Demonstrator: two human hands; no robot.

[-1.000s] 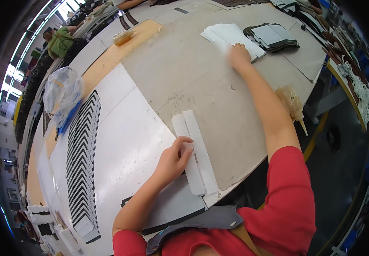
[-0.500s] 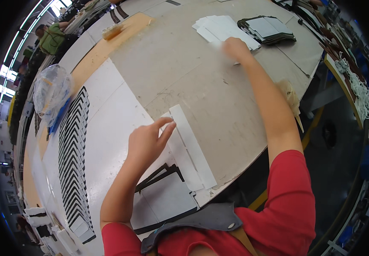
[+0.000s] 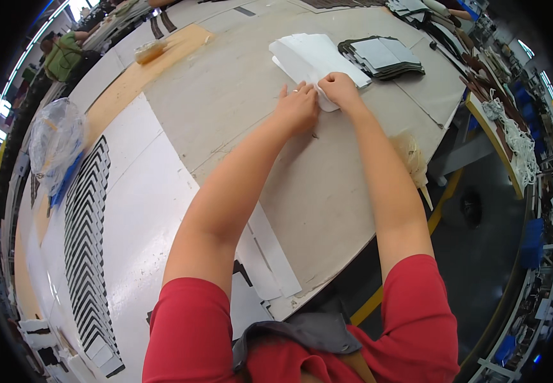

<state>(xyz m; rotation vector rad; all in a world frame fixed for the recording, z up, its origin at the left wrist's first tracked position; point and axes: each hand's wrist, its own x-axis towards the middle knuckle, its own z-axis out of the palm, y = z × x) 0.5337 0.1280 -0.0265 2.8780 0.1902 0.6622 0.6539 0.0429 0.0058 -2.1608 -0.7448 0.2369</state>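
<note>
Stack of thin white oblong sheets (image 3: 308, 56), flat, slightly fanned: it lay on the large grey worktable (image 3: 327, 198), toward the far edge and right of that edge's middle. Material looked like paper or light backing; judged light, flexible, easily creased, and apt to slide sheet over sheet. Best hold: a fingertip pinch at the near end, the other hand laid flat to steady the stack. Left hand (image 3: 299, 108): half open, fingers loosely extended, tips at the left side of the near end; whether it gripped anything could not be told. Right hand (image 3: 339, 90): curled nearly closed against the same end; a pinch seemed likely, but the fingertips were hidden. Pile of grey panels with dark borders (image 3: 384, 54): just right of the sheets, nearer the right edge. Crumpled yellowish translucent wrap (image 3: 412, 153): at the right edge. Pair of long white strips (image 3: 271, 246): side by side, running to the near edge. Overlapping row of white, black-bordered panels (image 3: 86, 255): well apart, along the left side.
</note>
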